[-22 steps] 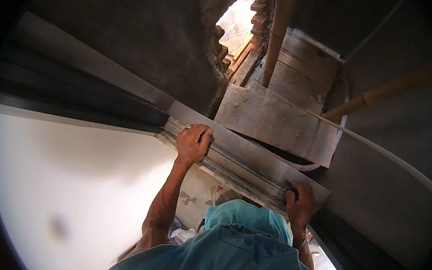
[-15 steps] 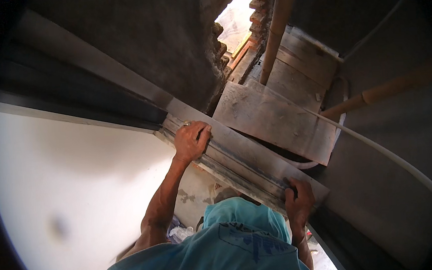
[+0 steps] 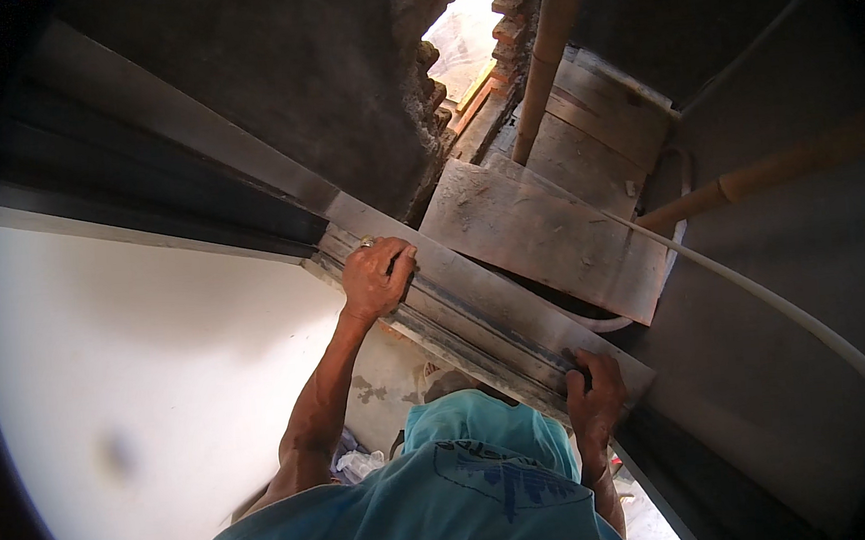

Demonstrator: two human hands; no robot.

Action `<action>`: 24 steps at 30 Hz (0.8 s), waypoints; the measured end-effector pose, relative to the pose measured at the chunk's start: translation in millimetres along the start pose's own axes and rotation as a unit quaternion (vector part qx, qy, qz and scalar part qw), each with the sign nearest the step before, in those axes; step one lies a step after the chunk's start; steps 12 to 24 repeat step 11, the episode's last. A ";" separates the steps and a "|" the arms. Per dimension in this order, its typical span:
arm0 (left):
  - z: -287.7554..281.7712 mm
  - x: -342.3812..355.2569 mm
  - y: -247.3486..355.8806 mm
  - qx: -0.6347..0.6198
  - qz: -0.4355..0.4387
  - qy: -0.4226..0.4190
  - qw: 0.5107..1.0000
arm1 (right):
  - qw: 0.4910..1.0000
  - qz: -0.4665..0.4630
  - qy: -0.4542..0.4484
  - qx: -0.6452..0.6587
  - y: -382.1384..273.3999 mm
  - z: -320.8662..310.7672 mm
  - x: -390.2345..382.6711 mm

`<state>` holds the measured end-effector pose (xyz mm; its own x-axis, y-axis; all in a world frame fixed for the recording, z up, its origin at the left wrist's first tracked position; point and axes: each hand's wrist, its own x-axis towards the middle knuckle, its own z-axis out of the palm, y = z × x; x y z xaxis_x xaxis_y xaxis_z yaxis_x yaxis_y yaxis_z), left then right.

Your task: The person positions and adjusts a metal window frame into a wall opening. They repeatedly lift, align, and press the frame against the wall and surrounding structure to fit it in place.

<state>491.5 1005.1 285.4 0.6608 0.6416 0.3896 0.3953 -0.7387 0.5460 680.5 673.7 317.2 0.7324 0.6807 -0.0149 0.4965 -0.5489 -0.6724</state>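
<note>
A grey window sill [image 3: 486, 316] with long grooves runs slantwise in front of me, under both hands. My left hand [image 3: 378, 277], with a ring on one finger, lies on it near the dark upright frame [image 3: 268, 216], fingers bent over the sill. Farther along to the right, my right hand [image 3: 598, 394] has its fingers curled against the sill by its right end. Both hands look closed on the sill, though the undersides of the fingers are hidden. No loose tool shows in either hand.
Beyond the sill lie dusty boards [image 3: 551, 240], with one bamboo pole [image 3: 538, 92] rising past them and another bamboo pole [image 3: 757, 182] slanting right. A pale hose [image 3: 775, 296] crosses there. Broken bricks [image 3: 508, 34] edge a bright wall opening. A white wall [image 3: 158, 359] stands left.
The view has shifted very slightly. Both hands stay at the same places on the sill.
</note>
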 end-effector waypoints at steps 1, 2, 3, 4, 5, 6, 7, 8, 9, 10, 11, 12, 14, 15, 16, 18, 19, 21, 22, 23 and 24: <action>0.6 0.5 -0.1 0.000 0.005 0.004 1.000 | 1.000 -0.003 0.003 -0.004 0.2 0.2 -0.1; 0.1 1.2 1.1 0.001 0.003 0.000 1.000 | 1.000 -0.006 0.005 -0.007 0.2 0.3 -0.1; -1.6 2.6 3.5 0.001 0.000 -0.003 1.000 | 1.000 -0.005 0.003 -0.008 -0.6 -0.1 0.1; -2.6 3.2 5.0 0.002 -0.002 -0.007 1.000 | 1.000 -0.004 0.002 -0.009 -1.7 -0.5 0.4; -2.1 2.8 4.6 0.003 -0.002 -0.005 1.000 | 1.000 -0.003 0.000 -0.009 -2.2 -0.9 0.2; -1.5 2.2 3.8 0.003 -0.002 -0.004 1.000 | 1.000 -0.004 0.001 -0.007 -0.8 -0.2 0.0; -1.6 1.3 3.0 0.004 -0.002 -0.003 1.000 | 1.000 -0.006 0.001 -0.003 1.5 1.0 -0.1; -1.2 0.4 1.7 0.007 0.000 -0.002 1.000 | 1.000 -0.007 0.000 0.000 2.9 1.5 -0.3; -0.7 -0.5 0.1 0.010 0.002 0.000 1.000 | 1.000 -0.008 -0.002 -0.002 3.2 1.1 -0.3; 0.3 -0.3 -1.0 0.012 0.006 0.000 1.000 | 1.000 -0.007 -0.003 -0.005 3.3 1.0 -0.3; 0.3 -0.4 -1.4 0.012 0.002 -0.005 1.000 | 1.000 -0.006 -0.004 -0.008 3.2 1.0 -0.1; 0.3 -0.4 -1.4 0.012 0.002 -0.005 1.000 | 1.000 -0.006 -0.004 -0.008 3.2 1.0 -0.1; 0.3 -0.4 -1.4 0.012 0.002 -0.005 1.000 | 1.000 -0.006 -0.004 -0.008 3.2 1.0 -0.1; 0.3 -0.4 -1.4 0.012 0.002 -0.005 1.000 | 1.000 -0.006 -0.004 -0.008 3.2 1.0 -0.1; 0.3 -0.4 -1.4 0.012 0.002 -0.005 1.000 | 1.000 -0.006 -0.004 -0.008 3.2 1.0 -0.1; 0.3 -0.4 -1.4 0.012 0.002 -0.005 1.000 | 1.000 -0.006 -0.004 -0.008 3.2 1.0 -0.1; 0.3 -0.4 -1.4 0.012 0.002 -0.005 1.000 | 1.000 -0.006 -0.004 -0.008 3.2 1.0 -0.1; 0.3 -0.4 -1.4 0.012 0.002 -0.005 1.000 | 1.000 -0.006 -0.004 -0.008 3.2 1.0 -0.1; 0.3 -0.4 -1.4 0.012 0.002 -0.005 1.000 | 1.000 -0.006 -0.004 -0.008 3.2 1.0 -0.1; 0.3 -0.4 -1.4 0.012 0.002 -0.005 1.000 | 1.000 -0.006 -0.004 -0.008 3.2 1.0 -0.1; 0.3 -0.4 -1.4 0.012 0.002 -0.005 1.000 | 1.000 -0.006 -0.004 -0.008 3.2 1.0 -0.1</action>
